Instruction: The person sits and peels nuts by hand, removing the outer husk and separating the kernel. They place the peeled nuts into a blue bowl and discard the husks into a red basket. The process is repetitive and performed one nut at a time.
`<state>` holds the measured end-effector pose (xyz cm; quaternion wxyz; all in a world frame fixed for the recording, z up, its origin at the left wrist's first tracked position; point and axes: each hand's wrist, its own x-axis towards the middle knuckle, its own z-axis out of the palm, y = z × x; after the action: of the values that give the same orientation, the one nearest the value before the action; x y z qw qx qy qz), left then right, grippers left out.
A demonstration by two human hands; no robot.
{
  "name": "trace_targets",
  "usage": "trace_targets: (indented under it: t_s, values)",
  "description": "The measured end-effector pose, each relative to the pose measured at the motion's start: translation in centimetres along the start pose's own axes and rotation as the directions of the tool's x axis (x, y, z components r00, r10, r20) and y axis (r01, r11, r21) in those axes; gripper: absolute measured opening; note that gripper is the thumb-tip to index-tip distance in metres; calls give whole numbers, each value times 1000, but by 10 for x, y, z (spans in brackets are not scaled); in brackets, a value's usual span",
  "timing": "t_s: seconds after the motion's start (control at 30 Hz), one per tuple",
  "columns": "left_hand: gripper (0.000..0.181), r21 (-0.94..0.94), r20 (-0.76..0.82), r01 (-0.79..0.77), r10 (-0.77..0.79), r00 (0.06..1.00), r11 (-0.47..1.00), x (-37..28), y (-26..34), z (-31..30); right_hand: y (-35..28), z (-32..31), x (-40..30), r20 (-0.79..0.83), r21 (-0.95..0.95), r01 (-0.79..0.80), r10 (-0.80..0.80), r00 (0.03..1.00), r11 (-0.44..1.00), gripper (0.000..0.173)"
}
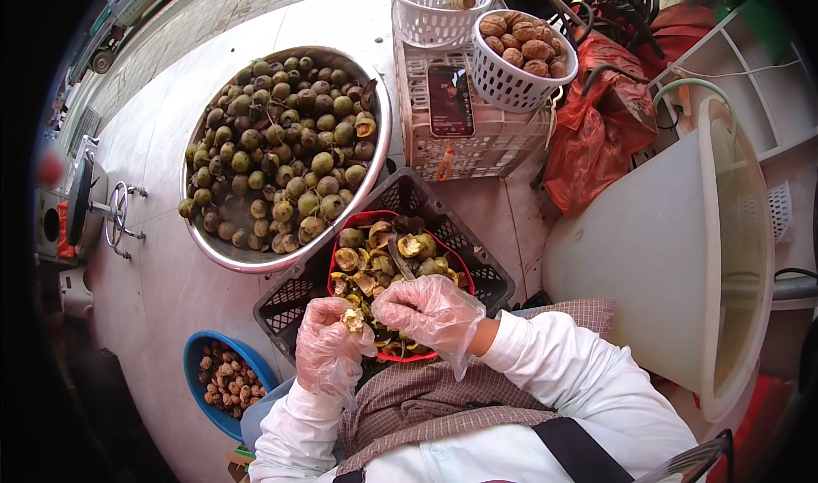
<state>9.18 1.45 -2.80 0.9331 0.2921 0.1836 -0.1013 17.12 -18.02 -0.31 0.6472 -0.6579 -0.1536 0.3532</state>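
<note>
Both my hands wear clear plastic gloves. Between the thumb and fingers of my left hand (333, 342) is a pale, ragged walnut piece (353, 319). My right hand (431, 312) is curled closed just beside it, around what looks like a knife; its narrow, dark blade (401, 260) points away over the husks. Below both hands sits a red-rimmed basin (470, 285) of green-husked walnuts and cut yellow-green husks (365, 283). It rests in a black plastic crate (491, 277). The knife's handle is hidden by my right hand.
A large metal basin (383, 122) of green-husked walnuts stands ahead left. At lower left, a blue basin (203, 398) holds shelled-out brown walnuts. Baskets (521, 90) and a phone (450, 101) sit on a crate (473, 154). A big white tub (629, 240) stands right.
</note>
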Motion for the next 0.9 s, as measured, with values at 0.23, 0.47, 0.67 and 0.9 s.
trace_targets:
  t_s: [0.23,0.47,0.67,0.9]
  values:
    - [28,5,52,40,-41,998,999,-2,-4,-9,16,8,4,-74,-198,63,-79,994,978,19]
    - [26,45,39,4,-6,999,999,-1,-11,-9,17,7,3,-64,-210,80,-95,993,974,20]
    - [27,2,31,44,-45,999,999,-2,-11,-7,12,6,0,-43,-129,79,-85,995,989,27]
    - [25,-45,54,162,-159,986,986,2,-13,-4,17,13,2,70,10,224,-225,972,974,38]
